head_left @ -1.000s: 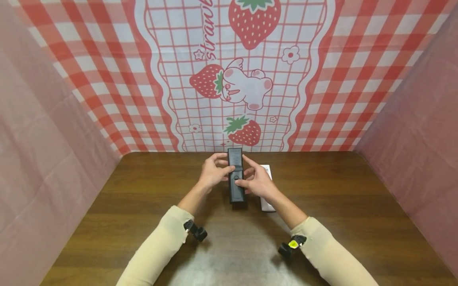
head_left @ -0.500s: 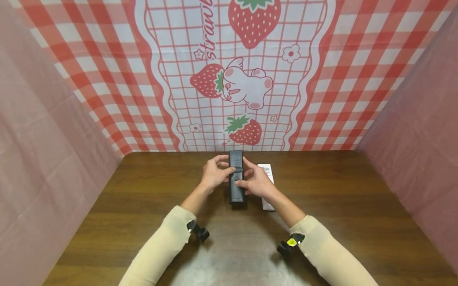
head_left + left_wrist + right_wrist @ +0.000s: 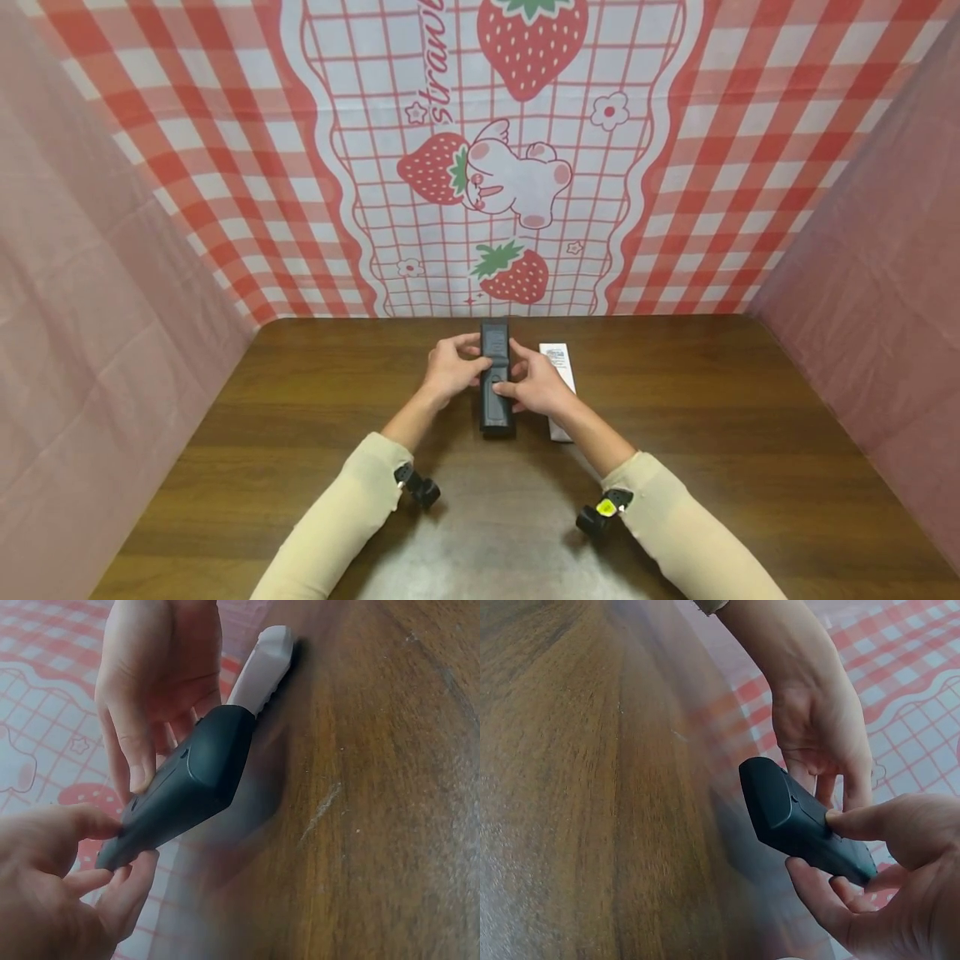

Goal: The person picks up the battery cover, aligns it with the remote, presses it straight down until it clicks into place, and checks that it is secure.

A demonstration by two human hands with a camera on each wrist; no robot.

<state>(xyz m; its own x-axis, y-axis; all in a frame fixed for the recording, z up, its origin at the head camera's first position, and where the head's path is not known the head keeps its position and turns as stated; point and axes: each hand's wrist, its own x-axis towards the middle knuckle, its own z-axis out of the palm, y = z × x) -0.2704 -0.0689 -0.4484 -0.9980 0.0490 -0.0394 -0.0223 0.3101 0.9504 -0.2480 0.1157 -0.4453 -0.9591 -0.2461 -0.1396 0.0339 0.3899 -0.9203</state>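
A black remote control (image 3: 495, 408), its back with the battery cover facing up, is held between both hands above the table. My left hand (image 3: 452, 368) grips its far half from the left, thumb on the back and fingers along the side and underneath. From the right, my right hand (image 3: 542, 385) holds it with the thumb pressed on the battery cover (image 3: 810, 825) and the fingers at the far side. The remote's near end (image 3: 217, 761) shows as a smooth slanted face in the left wrist view. The cover appears in place.
A slim white device (image 3: 557, 358) with a printed label, like another remote, lies on the brown wooden table (image 3: 300, 467) beyond the right forearm, partly hidden by it. A strawberry-patterned cloth (image 3: 525, 192) hangs behind the table. Pink cloths (image 3: 97, 250) flank both sides.
Both hands have shifted slightly nearer to me with the black remote between them. Their hold looks the same. More of the white device's label shows now.
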